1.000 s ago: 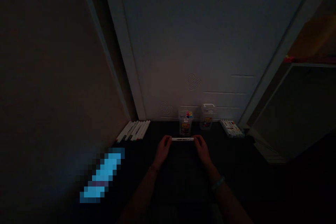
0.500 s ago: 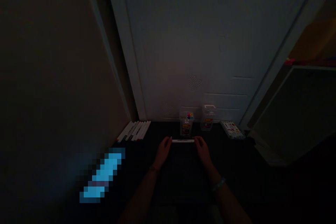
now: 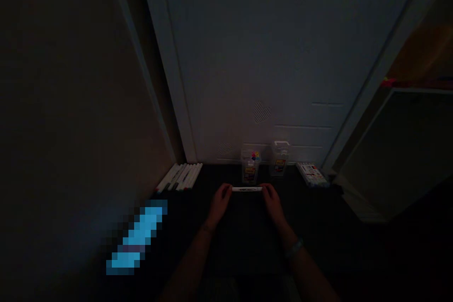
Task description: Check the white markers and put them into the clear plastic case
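Observation:
The scene is very dark. I hold a white marker (image 3: 247,189) level between both hands above a dark floor. My left hand (image 3: 219,203) pinches its left end and my right hand (image 3: 272,200) pinches its right end. Just beyond the marker stand two clear plastic containers, one (image 3: 249,166) with coloured caps showing at its top and one (image 3: 279,158) with a white handle.
A row of white markers (image 3: 180,176) lies on the floor at the left, by the wall. Another bunch of markers (image 3: 311,173) lies at the right. A white door (image 3: 265,66) rises behind. A dark panel (image 3: 396,151) leans at the right. A blurred blue patch (image 3: 136,238) glows at lower left.
Hardly anything has moved; both hands keep the marker in the same place, with only slight camera drift.

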Available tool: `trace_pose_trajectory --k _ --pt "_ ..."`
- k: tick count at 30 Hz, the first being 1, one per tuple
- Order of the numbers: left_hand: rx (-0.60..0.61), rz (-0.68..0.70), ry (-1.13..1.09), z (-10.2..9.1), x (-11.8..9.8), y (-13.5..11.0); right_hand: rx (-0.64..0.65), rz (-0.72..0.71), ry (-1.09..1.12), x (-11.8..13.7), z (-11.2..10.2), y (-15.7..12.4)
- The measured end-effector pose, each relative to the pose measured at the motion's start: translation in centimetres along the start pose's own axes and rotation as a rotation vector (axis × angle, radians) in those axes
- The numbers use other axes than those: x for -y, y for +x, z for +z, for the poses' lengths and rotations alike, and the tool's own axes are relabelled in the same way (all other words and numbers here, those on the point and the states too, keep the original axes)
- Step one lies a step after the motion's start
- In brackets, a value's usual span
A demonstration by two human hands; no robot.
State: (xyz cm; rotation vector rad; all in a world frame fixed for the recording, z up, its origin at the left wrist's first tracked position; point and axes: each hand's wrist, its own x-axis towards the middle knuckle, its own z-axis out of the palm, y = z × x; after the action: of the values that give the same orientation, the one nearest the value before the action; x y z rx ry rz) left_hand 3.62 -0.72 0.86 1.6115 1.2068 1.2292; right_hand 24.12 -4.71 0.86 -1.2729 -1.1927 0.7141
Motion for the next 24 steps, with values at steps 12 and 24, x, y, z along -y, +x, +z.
trace_pose_trajectory --k 12,24 --pt "0.002 -0.011 -0.001 0.03 -0.29 -0.18 -0.002 0.015 0.030 0.09 0.16 0.06" --pt "0.001 0.008 0.063 -0.06 -0.81 -0.32 0.008 0.018 0.012 0.01 0.11 0.08"
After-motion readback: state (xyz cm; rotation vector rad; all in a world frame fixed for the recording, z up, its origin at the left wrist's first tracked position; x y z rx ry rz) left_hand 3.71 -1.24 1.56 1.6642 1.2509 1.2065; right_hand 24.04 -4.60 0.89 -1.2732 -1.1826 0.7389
